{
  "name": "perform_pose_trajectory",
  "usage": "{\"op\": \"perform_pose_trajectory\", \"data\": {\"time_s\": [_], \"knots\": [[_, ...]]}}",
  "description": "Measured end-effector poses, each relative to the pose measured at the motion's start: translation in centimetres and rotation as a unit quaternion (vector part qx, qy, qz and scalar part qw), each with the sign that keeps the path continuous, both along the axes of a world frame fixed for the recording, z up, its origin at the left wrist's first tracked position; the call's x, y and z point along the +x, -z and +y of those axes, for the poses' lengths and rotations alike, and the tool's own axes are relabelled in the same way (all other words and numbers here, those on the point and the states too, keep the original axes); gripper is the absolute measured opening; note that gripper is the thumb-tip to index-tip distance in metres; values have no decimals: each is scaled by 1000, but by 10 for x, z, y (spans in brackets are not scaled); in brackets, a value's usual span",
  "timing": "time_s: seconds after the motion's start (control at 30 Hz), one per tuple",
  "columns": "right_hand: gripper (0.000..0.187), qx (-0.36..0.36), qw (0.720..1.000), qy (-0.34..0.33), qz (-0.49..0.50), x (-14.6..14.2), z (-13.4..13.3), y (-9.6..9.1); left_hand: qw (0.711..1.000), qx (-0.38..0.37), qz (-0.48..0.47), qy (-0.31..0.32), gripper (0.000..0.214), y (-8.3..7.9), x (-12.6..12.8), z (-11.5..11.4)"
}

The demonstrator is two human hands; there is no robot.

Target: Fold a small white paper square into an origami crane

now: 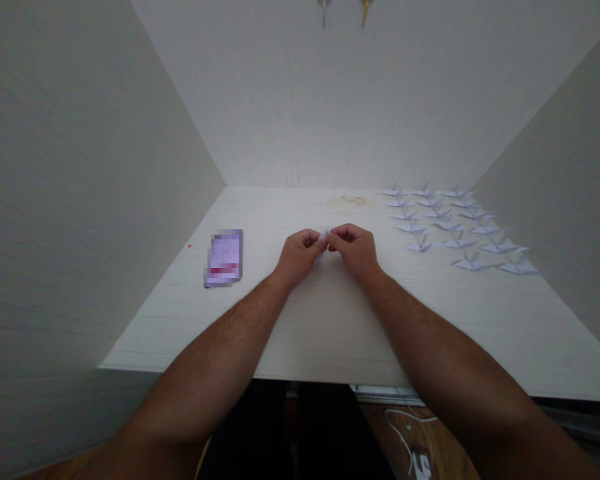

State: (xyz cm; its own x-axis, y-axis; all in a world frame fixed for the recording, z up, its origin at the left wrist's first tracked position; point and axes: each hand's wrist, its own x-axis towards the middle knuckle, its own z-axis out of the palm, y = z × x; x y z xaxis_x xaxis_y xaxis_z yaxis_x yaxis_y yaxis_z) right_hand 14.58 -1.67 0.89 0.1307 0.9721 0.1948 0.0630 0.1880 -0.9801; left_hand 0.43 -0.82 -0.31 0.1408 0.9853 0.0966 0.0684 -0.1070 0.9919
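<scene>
My left hand (301,251) and my right hand (354,248) meet at the middle of the white table (330,320). Both are closed in a pinch on a small piece of white folded paper (325,235) held between their fingertips, just above the tabletop. Most of the paper is hidden by my fingers. Several finished white paper cranes (447,225) lie in rows to the right of my right hand.
A pixelated purple rectangle (224,258) lies flat on the table to the left of my left hand. White walls close the table in at left, back and right. A faint yellowish smear (347,200) marks the far tabletop. Two small items hang at the top (344,10).
</scene>
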Motion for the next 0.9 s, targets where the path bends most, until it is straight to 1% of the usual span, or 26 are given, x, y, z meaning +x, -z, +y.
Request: {"op": "perform_pose_trajectory", "data": {"time_s": [0.2,0.4,0.63,0.9], "knots": [[13,0,1000,7,20,0,1,1,1000,-11,-16,5,28,0,0,0],[14,-5,999,-2,49,0,2,1,999,-22,-25,11,25,3,0,1],[15,0,999,-5,44,0,1,2,998,-25,-49,13,23,0,0,-2],[16,-1,999,2,43,1,1,3,998,-35,-57,20,24,1,0,-1]]}}
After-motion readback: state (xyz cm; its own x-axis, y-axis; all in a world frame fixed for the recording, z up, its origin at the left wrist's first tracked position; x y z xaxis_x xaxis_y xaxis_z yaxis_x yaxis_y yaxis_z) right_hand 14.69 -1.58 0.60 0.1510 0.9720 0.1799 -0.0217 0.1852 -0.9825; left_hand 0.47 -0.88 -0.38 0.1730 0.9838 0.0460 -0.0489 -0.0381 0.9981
